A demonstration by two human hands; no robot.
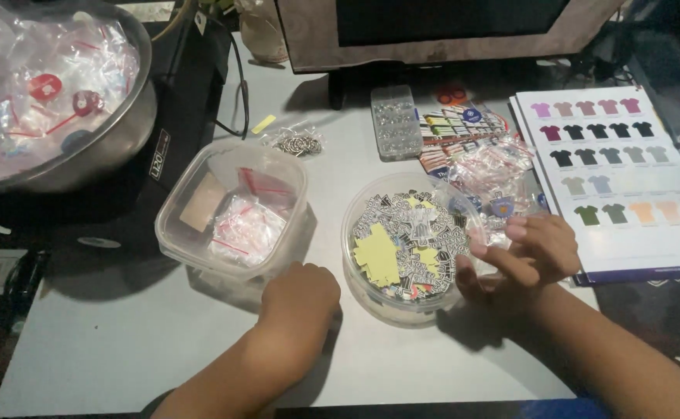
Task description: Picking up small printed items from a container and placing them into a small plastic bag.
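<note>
A steel bowl (115,147) of small plastic bags sits far left on the bench (123,341). The left hand (300,299) rests fisted just before a square tub (231,209), holding nothing visible. The round tub (355,256) of stickers follows; the right hand (530,252) at its rim seems to pinch a clear bag (489,233).

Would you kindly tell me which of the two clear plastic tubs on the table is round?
The round tub is the one full of stickers, between the left hand and right hand. The other, square tub, holds small plastic bags.
</note>
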